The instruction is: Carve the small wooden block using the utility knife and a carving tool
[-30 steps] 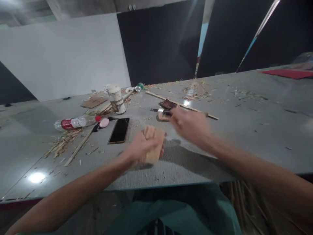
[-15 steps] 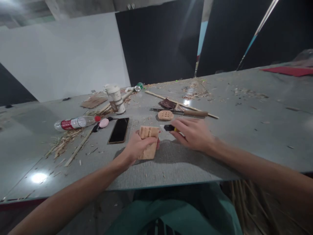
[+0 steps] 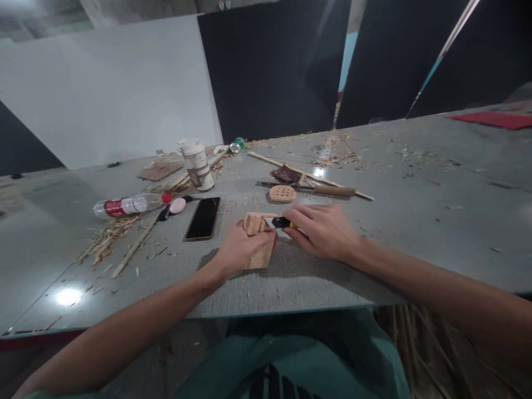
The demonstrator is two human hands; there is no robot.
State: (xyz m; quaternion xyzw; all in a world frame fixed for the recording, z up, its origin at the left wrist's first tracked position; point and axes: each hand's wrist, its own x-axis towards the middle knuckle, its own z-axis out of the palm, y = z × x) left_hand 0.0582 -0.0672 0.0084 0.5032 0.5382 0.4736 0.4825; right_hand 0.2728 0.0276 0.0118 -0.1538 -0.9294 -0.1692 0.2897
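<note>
Clamped round a block of wood [image 3: 261, 259], the person's left hand [image 3: 235, 250] has its thumb laid across the front, while the right hand [image 3: 319, 230] is closed on a small knife [image 3: 281, 223] with a black and yellow handle. From where I stand, the block is just above the near edge of the table [image 3: 415, 233], and the knife comes at it from two o'clock, its blade seemingly touching the upper right corner.

As for how far the cutting has got, I'd call it partway: grooves show across the block's top end, but below the thumb the face looks plain and uncut. How deep the grooves go I can't tell, and the fingers behind hide part of the wood.

At one o'clock from the block lies a round wooden piece [image 3: 283, 193] with several holes, which looks much nearer finished. Further off at two o'clock is a tool with a wooden handle [image 3: 333, 191]. A phone [image 3: 202, 219] lies towards ten o'clock, and shavings [image 3: 108, 238] are heaped at nine.
</note>
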